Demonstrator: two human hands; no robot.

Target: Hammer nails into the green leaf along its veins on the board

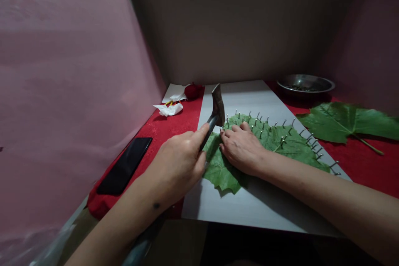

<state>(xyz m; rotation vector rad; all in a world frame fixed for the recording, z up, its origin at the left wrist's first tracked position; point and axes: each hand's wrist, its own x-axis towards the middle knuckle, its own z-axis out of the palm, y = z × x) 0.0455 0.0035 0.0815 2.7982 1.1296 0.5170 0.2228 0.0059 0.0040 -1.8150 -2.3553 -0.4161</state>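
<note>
My left hand (176,160) is wrapped round the handle of a hammer (218,106), whose metal head stands raised just above my right fingertips. My right hand (241,145) rests on a large green leaf (222,172). Its fingers are pinched together near the leaf's left part, at what looks like a small nail, mostly hidden by them. Several upright nails (263,125) run along the leaf's far and right edges, and a few stand inside it. Under the leaf lies a white board (237,95).
A metal bowl (327,87) with many nails sits at the back right. Another green leaf (330,122) lies on the red cloth (370,174). A black phone (124,166), crumpled white tissue (170,109) and a dark red round object (192,91) are on the left. Pink sheeting (77,70) hangs alongside.
</note>
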